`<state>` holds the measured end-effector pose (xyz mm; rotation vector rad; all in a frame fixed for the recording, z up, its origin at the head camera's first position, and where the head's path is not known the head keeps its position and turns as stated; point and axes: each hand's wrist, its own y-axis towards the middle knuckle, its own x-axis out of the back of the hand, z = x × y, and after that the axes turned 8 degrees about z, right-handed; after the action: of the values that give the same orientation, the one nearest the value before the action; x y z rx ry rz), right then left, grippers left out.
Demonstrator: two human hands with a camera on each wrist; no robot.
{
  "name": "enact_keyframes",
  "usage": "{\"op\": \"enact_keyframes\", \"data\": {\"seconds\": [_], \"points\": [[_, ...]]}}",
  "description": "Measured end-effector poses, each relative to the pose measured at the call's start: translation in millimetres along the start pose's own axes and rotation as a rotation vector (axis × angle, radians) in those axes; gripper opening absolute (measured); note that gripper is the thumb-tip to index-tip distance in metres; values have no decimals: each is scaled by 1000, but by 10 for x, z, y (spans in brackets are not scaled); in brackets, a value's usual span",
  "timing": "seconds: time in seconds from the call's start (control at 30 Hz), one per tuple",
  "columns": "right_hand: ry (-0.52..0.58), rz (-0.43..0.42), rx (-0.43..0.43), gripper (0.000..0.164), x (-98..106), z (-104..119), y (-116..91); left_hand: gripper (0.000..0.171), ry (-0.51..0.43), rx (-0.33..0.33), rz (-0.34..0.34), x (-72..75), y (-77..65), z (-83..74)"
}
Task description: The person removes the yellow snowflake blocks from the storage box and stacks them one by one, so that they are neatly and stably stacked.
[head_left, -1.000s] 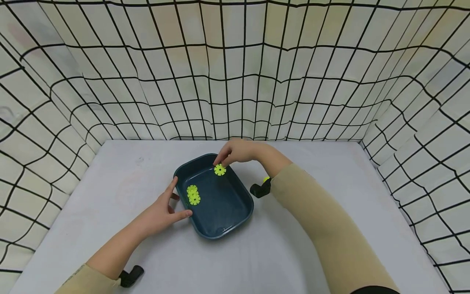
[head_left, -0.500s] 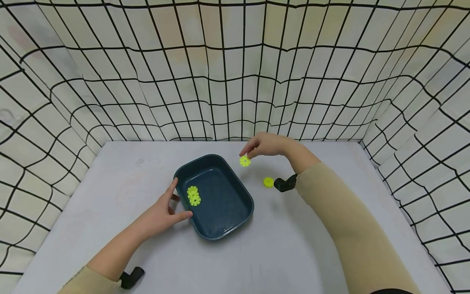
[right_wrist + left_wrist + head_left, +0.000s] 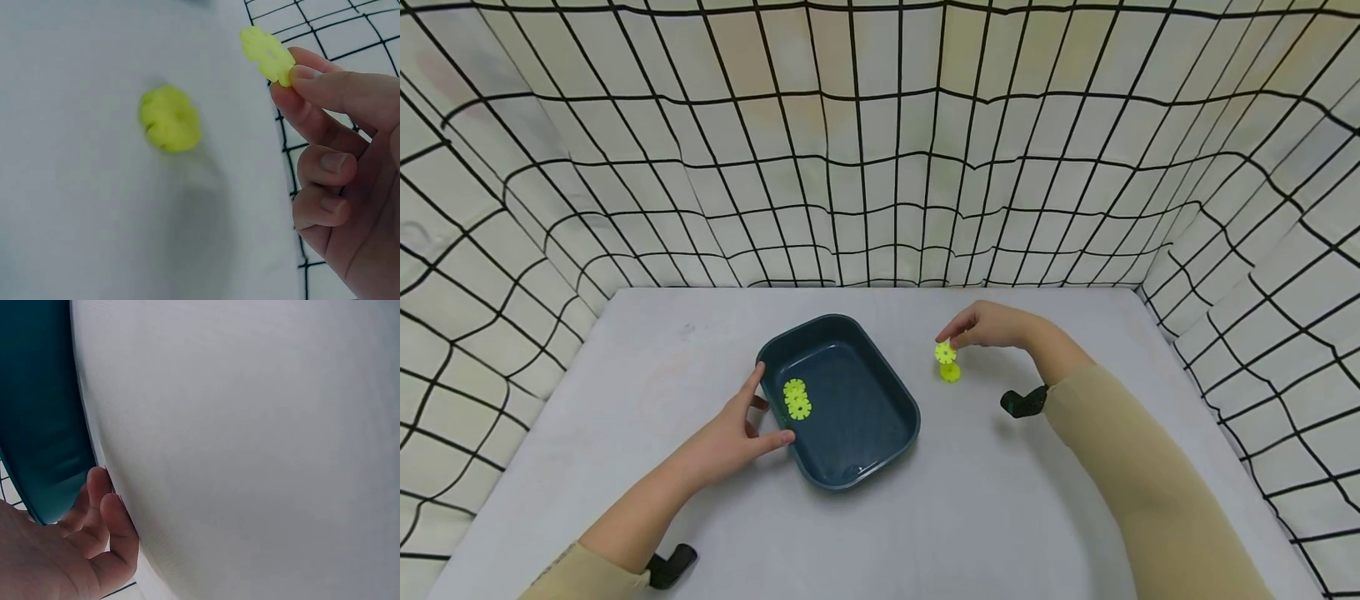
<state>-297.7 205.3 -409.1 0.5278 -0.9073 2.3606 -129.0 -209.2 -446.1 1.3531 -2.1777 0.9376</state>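
My right hand [image 3: 992, 325] pinches a yellow-green notched plastic building disc [image 3: 267, 56] between thumb and fingertips. Just below it in the head view, another yellow disc [image 3: 950, 373] lies on the table; the right wrist view shows the two apart. Left of centre is a dark blue rectangular tray [image 3: 880, 367], set at an angle. Yellow-green discs [image 3: 797, 399] lie close together or overlapping inside it, near its left wall. My left hand [image 3: 722, 437] spreads its thumb and index finger along the tray's left rim. The other fingers, bent, are beside the tray wall in the left wrist view.
A white table [image 3: 1000, 500] lies under everything. Black netting [image 3: 880, 183] over white walls encloses the back and both sides. A black wrist mount [image 3: 672, 567] sticks out at the left sleeve, and another black mount [image 3: 1024, 403] at the right sleeve.
The right hand has carried its disc from above the tray's far right corner rightward to the disc on the table. My left hand and the tray have stayed in place.
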Motion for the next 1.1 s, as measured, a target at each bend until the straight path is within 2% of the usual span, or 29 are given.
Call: {"op": "enact_keyframes", "data": {"seconds": [0.17,0.4,1.1], "points": [[75,-12,-19,26,-111,-244,-12,119,1,-6,-4,-4,0,8],[117,-45,-31,23,-219,-413,6,119,5,2,-8,-16,9,25],[155,-97,-4,24,-305,-504,95,119,-3,-3,-9,-12,3,40]]}}
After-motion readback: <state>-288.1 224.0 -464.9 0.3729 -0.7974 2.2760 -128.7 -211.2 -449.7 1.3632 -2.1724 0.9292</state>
